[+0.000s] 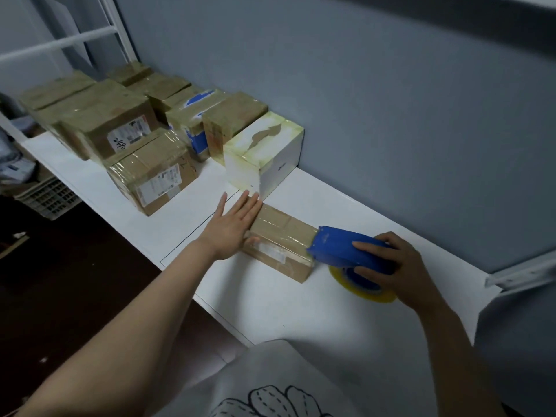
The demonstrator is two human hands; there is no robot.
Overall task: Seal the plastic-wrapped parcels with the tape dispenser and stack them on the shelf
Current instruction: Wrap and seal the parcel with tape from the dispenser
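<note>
Shelf [301, 314]: white board under both hands; the work lies on it.
Right hand [403, 266]: fingers curled round the body of the tape dispenser [343, 246], holding it firmly.
Tape dispenser: blue, with its nose against the end of the parcel [279, 242] nearest this hand. The tape roll [365, 291] sits below the palm, on or just above the shelf; cannot tell which.
Parcel: small brown carton lying flat between the two hands, with glossy film over the top.
Handling: probably light and stiff. The film looks slick, so the carton may skate under the dispenser's push. Hold by flat pressure on top, or by the long edges.
Left hand [237, 224]: fingers straight, palm flat on the parcel's end away from the dispenser, gripping nothing.
White box [264, 152]: just beyond the left fingertips, taped; contact cannot be judged.
Sealed parcels [129, 127]: rows farther off, to the left of that hand.
Unclear: tape strand and cutter hidden by the dispenser; labels blurred.
</note>
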